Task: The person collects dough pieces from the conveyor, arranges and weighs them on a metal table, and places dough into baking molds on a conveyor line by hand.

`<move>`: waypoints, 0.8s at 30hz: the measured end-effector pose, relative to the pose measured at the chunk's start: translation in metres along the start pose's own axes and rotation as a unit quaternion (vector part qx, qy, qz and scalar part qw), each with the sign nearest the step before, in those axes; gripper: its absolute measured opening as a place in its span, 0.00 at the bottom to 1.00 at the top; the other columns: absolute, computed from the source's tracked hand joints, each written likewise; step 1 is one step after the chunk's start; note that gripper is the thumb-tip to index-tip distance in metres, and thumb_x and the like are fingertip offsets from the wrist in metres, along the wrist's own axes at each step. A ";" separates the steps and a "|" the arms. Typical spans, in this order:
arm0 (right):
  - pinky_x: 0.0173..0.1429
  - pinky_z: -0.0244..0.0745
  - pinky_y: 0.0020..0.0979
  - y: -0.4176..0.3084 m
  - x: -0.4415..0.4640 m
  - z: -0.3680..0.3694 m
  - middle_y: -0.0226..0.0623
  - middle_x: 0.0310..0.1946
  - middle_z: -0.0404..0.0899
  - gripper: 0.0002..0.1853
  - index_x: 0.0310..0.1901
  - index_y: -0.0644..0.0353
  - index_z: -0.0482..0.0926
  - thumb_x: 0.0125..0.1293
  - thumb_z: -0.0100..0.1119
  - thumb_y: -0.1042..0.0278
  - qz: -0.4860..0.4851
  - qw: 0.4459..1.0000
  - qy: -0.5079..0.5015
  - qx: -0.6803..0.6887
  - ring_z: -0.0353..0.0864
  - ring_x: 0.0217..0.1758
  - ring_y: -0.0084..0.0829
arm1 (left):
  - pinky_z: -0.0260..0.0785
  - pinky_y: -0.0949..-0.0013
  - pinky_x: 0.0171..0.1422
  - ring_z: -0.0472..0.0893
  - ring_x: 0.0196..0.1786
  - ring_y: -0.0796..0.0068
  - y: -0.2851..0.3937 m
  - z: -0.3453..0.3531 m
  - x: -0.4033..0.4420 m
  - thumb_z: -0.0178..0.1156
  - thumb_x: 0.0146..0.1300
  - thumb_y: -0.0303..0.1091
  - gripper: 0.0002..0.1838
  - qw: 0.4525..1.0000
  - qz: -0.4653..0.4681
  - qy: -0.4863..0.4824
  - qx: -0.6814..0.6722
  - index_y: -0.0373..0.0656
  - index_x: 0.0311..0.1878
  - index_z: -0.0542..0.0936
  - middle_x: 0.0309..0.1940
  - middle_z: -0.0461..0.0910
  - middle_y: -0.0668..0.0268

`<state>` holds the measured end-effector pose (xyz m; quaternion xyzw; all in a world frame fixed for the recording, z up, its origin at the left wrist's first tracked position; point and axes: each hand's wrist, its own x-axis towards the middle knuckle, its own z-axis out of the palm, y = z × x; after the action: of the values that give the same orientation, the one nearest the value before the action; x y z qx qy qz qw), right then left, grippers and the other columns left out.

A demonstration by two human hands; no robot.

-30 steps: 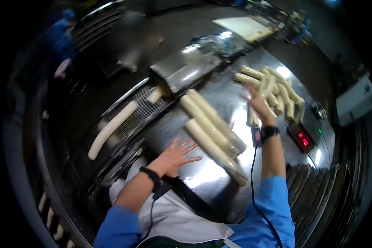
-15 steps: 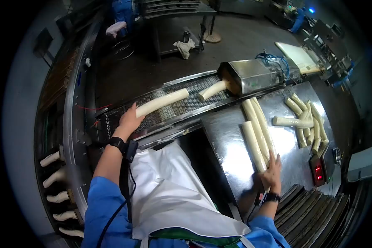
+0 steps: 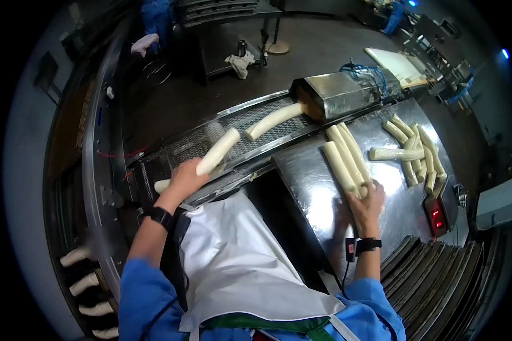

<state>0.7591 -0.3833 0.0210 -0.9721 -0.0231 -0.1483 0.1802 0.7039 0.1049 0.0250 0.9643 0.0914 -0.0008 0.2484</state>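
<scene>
Tilted steeper than before, 1 pale roll (image 3: 219, 150) sits gripped in the left hand (image 3: 186, 177) at 9 o'clock, over the conveyor (image 3: 190, 145); the right hand (image 3: 370, 200) touches 3 rolls (image 3: 346, 160) at 3 o'clock, grip unclear.

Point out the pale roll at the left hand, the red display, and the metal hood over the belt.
Pale roll (image 3: 218, 151): head view, on its exposed length.
Red display (image 3: 437, 219): head view, on the lit face.
Metal hood (image 3: 347, 91): head view, on its upper surface.
</scene>
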 end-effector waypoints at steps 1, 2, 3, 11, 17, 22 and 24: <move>0.66 0.63 0.46 -0.014 0.002 0.014 0.49 0.56 0.70 0.28 0.45 0.62 0.76 0.44 0.77 0.59 -0.017 0.993 -0.005 0.116 0.64 0.64 0.50 | 0.71 0.56 0.53 0.80 0.46 0.51 0.019 -0.005 -0.004 0.61 0.47 0.38 0.22 0.998 -0.006 -0.051 -0.045 0.45 0.49 0.79 0.40 0.81 0.53; 0.68 0.62 0.44 -0.037 0.005 0.017 0.48 0.60 0.68 0.30 0.50 0.60 0.74 0.46 0.76 0.60 -0.053 0.973 -0.083 0.210 0.65 0.65 0.47 | 0.71 0.56 0.51 0.80 0.44 0.50 0.041 -0.006 -0.004 0.62 0.45 0.38 0.21 0.994 0.054 -0.061 -0.066 0.43 0.45 0.80 0.36 0.81 0.51; 0.70 0.61 0.41 -0.061 0.009 0.020 0.47 0.63 0.66 0.32 0.55 0.58 0.72 0.48 0.76 0.62 -0.072 0.936 -0.166 0.302 0.66 0.66 0.43 | 0.71 0.56 0.51 0.80 0.45 0.51 0.072 -0.012 -0.005 0.62 0.44 0.38 0.21 0.990 0.089 -0.088 -0.063 0.43 0.45 0.80 0.38 0.81 0.52; 0.46 0.74 0.33 -0.107 0.044 -0.034 0.41 0.35 0.81 0.22 0.41 0.63 0.80 0.43 0.74 0.65 -0.068 0.881 -0.205 0.421 0.81 0.39 0.34 | 0.73 0.62 0.51 0.80 0.45 0.59 0.225 0.010 0.020 0.67 0.49 0.35 0.25 0.936 0.283 -0.044 -0.203 0.45 0.54 0.76 0.41 0.79 0.58; 0.46 0.72 0.25 0.050 0.064 -0.107 0.33 0.38 0.81 0.21 0.47 0.63 0.79 0.49 0.68 0.74 0.106 0.824 -0.053 0.554 0.79 0.39 0.24 | 0.64 0.58 0.65 0.72 0.59 0.51 0.225 0.110 0.019 0.70 0.48 0.38 0.32 0.903 0.368 -0.198 -0.103 0.41 0.58 0.73 0.51 0.75 0.52; 0.50 0.75 0.28 0.193 0.096 -0.176 0.32 0.40 0.80 0.21 0.47 0.64 0.76 0.48 0.65 0.81 0.168 0.785 0.261 0.537 0.80 0.44 0.27 | 0.35 0.30 0.72 0.44 0.76 0.43 0.235 0.164 -0.002 0.72 0.44 0.41 0.50 0.848 0.425 -0.261 0.179 0.62 0.72 0.58 0.74 0.49 0.56; 0.52 0.74 0.31 0.236 0.106 -0.189 0.35 0.41 0.80 0.18 0.44 0.63 0.76 0.48 0.64 0.81 0.167 0.779 0.353 0.491 0.81 0.41 0.28 | 0.30 0.25 0.70 0.41 0.76 0.42 0.237 0.176 0.002 0.73 0.43 0.41 0.53 0.830 0.439 -0.234 0.250 0.68 0.74 0.55 0.76 0.45 0.57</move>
<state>0.8305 -0.6719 0.1395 -0.6205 0.1348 -0.4173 0.6501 0.7557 -0.1825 -0.0162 0.9029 -0.4061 -0.1403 -0.0133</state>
